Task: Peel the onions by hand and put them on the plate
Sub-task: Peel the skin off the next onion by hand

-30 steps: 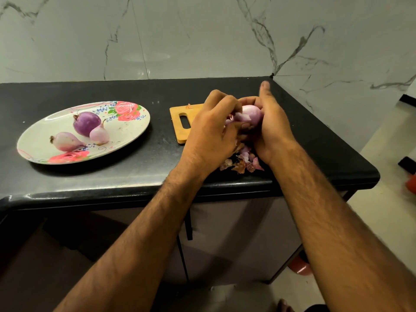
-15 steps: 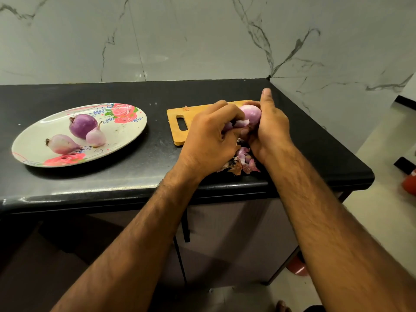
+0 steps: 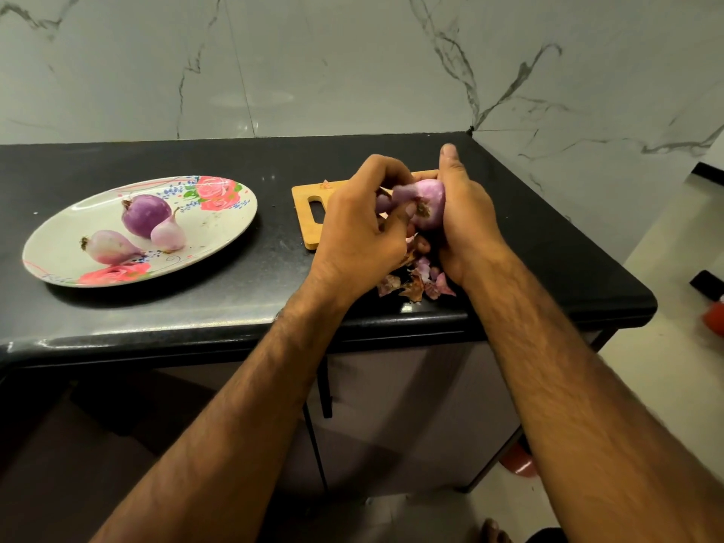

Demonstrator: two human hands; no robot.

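The onion (image 3: pixel 429 203) is held above the near right part of the cutting board (image 3: pixel 305 217), on the right side of the desk (image 3: pixel 274 158). The right hand (image 3: pixel 466 213) cups it, fingers wrapped round its far and right side and thumb standing up. The left hand (image 3: pixel 360 229) has its fingers (image 3: pixel 386 172) curled in, pinching a loose flap of purple skin at the onion's left, close to the root tuft.

The likeliest trouble is the flap tearing off short, since the skin looks thin and is anchored at the root; that would leave strips to pick at. A pull that digs too deep could take a good fleshy layer with it.

A bared onion is probably slick, so a sharp tug against a light hold could pop it loose. It is held not far from the near edge of the desk (the floor lies beyond).

The heap of skins (image 3: pixel 419 284) lies right at that near edge, between the wrists, and a careless forearm could sweep it off.

Three onions (image 3: pixel 145 215) already lie on the plate (image 3: pixel 223 229), well apart to the left.
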